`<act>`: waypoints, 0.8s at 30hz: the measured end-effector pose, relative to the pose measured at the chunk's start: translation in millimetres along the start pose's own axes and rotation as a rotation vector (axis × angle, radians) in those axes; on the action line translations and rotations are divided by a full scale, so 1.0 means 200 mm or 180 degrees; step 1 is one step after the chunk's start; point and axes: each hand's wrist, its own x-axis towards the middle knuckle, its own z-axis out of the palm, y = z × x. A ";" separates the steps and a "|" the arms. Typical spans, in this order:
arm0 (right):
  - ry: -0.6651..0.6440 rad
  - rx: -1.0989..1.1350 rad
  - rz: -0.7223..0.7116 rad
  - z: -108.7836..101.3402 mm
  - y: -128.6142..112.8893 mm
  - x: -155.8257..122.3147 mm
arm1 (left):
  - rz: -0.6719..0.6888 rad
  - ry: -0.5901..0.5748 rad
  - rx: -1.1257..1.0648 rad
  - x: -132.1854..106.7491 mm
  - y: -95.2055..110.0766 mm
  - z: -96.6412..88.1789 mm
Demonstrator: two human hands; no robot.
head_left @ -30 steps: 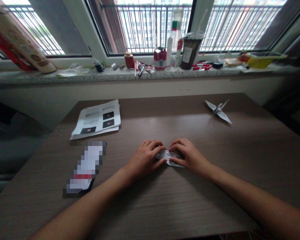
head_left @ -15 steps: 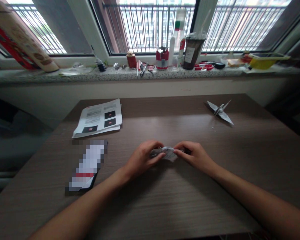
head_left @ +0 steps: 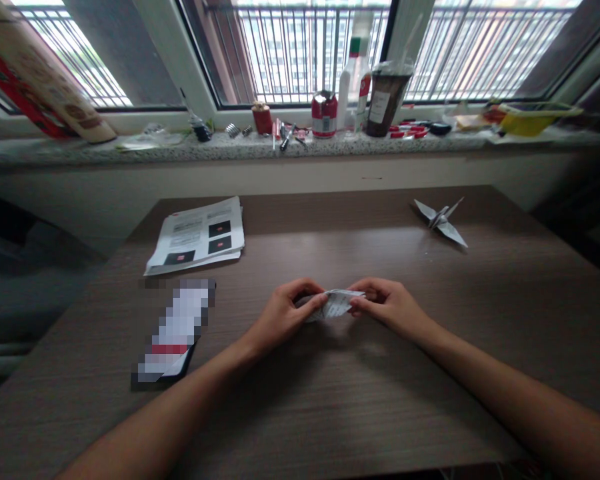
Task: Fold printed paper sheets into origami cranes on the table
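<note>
Folded white printed paper held btwn both hands, over brown wood-grain table. L hand: thumb + fingers nearly closed, pinching its L end; R hand same, R end. Grey-white folded-paper crane farther back, R side.

Single head cam, forward-down view across desk, left hand and right hand mid-frame, windowsill farther off.

At centre, a folded paper, white with faint grey marks. At right, a paper bird in whitish grey. At left, white sheets printed with grey text and black rectangles. Brown wood-grain table below. Above, speckled grey sill; red-and-silver can; yellow tub, upper right.
</note>
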 end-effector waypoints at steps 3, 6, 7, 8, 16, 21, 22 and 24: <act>-0.0051 0.0146 0.0043 0.01 0.00 0.00 | -0.0018 0.0005 -0.0051 0.00 0.01 0.00; -0.0022 0.0326 0.0113 0.02 0.00 0.00 | 0.0005 0.0013 -0.0066 0.00 0.00 0.00; -0.0025 0.0365 0.0135 0.02 0.00 0.00 | 0.0011 0.0008 -0.0061 0.00 0.00 0.00; -0.0020 0.0391 0.0153 0.02 0.00 0.00 | 0.0012 0.0002 -0.0058 0.00 0.00 0.01; 0.0044 0.0233 0.0048 0.03 -0.01 0.00 | 0.0043 -0.0026 -0.0051 0.00 0.01 0.01; -0.0021 0.0059 -0.0039 0.03 -0.01 0.00 | 0.0042 -0.0001 -0.0021 -0.01 0.00 0.03; -0.0032 0.0061 -0.0025 0.03 -0.01 0.00 | 0.0044 -0.0020 -0.0054 -0.01 0.00 0.03; -0.0044 0.0062 -0.0001 0.03 0.00 0.00 | 0.0049 -0.0052 -0.0131 -0.01 0.00 0.04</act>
